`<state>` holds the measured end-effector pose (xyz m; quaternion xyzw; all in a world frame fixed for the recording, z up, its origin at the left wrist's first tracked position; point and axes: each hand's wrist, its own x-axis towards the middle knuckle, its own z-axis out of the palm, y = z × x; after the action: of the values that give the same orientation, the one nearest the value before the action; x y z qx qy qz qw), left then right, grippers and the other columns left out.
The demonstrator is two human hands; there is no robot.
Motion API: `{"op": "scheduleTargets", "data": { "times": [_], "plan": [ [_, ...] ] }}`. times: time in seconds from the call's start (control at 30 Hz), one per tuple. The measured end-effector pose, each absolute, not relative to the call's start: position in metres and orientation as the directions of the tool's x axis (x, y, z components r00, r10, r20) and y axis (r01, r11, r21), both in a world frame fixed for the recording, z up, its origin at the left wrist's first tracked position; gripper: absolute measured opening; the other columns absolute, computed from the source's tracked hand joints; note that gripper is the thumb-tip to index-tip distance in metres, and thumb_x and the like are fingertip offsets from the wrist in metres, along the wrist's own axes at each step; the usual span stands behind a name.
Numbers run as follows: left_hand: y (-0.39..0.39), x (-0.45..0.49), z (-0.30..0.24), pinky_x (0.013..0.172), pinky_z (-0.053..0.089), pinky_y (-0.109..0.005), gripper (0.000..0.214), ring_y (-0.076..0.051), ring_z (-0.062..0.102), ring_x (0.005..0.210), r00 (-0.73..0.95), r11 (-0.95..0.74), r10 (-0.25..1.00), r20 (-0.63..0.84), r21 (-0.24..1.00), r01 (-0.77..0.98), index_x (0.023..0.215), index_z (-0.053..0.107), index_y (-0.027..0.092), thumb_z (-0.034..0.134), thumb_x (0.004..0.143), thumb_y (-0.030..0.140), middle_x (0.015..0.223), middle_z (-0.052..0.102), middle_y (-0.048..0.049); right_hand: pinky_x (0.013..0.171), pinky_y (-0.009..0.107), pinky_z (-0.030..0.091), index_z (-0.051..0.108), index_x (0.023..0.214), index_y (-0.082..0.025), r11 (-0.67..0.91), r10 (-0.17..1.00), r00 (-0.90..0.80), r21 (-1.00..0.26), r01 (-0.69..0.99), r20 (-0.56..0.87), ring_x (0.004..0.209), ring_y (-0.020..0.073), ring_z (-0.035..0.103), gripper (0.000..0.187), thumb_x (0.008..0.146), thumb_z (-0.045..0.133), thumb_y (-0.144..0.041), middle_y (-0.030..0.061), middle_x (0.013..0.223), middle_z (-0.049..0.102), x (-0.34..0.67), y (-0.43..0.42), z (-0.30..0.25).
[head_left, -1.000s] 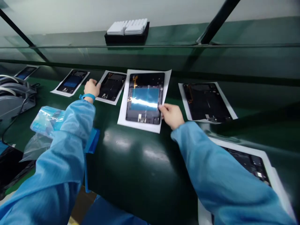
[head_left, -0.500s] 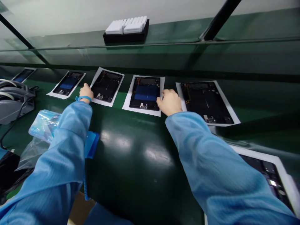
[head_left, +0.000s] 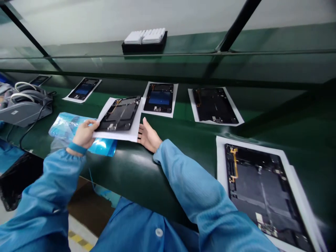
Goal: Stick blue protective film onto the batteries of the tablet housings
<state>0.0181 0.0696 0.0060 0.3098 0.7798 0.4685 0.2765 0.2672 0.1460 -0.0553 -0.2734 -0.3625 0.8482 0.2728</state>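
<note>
My left hand [head_left: 84,134] grips the near left edge of a white sheet [head_left: 126,134] that carries an open black tablet body [head_left: 119,113], lifted a little off the green belt [head_left: 147,164]. My right hand [head_left: 148,135] is open, fingers stretched, at the sheet's near right corner, under or against its edge. Both arms wear blue sleeves; a blue strap sits on the left wrist.
More tablet bodies on white sheets lie on the belt: one with a blue patch [head_left: 159,98], one at far left [head_left: 84,88], one right of centre [head_left: 214,105], a large one near right [head_left: 262,189]. Blue plastic bags [head_left: 65,127], a grey device [head_left: 25,105], a tray of white parts [head_left: 144,38] on the shelf.
The right hand let go of the blue-patched tablet's sheet, left on the belt, and moved left. The left hand pulled the neighbouring sheet and tablet toward me and lifted it.
</note>
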Motion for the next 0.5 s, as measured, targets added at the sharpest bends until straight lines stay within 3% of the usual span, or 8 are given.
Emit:
{"op": "scheduleTargets", "data": {
  "times": [0.1,0.2,0.33,0.5],
  "plan": [
    [0.017,0.038,-0.005,0.049,0.044,-0.025,0.039,-0.015,0.056,0.052,-0.588,0.345,0.800,-0.117,0.892,0.291,0.092,0.051,0.023,0.070,0.076,0.052,0.061,0.059,0.0031,0.086,0.041,0.061,0.067,0.101,-0.020,-0.574,0.699,-0.655,-0.770,-0.277,-0.286,0.098,0.0242,0.072,0.053,0.082,0.064,-0.069,0.0110,0.103,0.075,0.276,0.121,-0.057],
    [-0.004,0.042,-0.015,0.057,0.044,-0.027,0.043,-0.017,0.058,0.061,-0.467,0.335,0.881,-0.070,0.791,0.512,0.094,0.056,0.023,0.069,0.074,0.059,0.070,0.063,0.0001,0.082,0.038,0.061,0.067,0.088,-0.018,-0.550,0.731,-0.595,-0.806,-0.221,-0.336,0.089,0.0237,0.073,0.044,0.071,0.081,-0.056,0.0089,0.093,0.076,0.301,0.097,-0.064],
    [0.012,0.023,-0.025,0.067,0.041,-0.030,0.046,-0.018,0.056,0.069,-0.403,0.330,0.915,-0.010,0.592,0.735,0.087,0.057,0.022,0.080,0.063,0.054,0.076,0.060,-0.0003,0.075,0.035,0.060,0.067,0.081,-0.019,-0.513,0.777,-0.495,-0.847,-0.140,-0.389,0.079,0.0225,0.073,0.044,0.064,0.084,-0.055,0.0064,0.083,0.076,0.356,0.075,-0.074],
    [0.035,0.001,-0.036,0.064,0.038,-0.030,0.043,-0.017,0.053,0.060,-0.314,0.334,0.942,-0.120,0.445,0.831,0.076,0.053,0.023,0.081,0.062,0.053,0.063,0.055,0.0027,0.070,0.037,0.061,0.066,0.078,-0.020,-0.471,0.810,-0.399,-0.882,-0.008,-0.429,0.075,0.0242,0.073,0.046,0.064,0.081,-0.061,0.0068,0.079,0.076,0.418,0.057,-0.073]
  ]
}}
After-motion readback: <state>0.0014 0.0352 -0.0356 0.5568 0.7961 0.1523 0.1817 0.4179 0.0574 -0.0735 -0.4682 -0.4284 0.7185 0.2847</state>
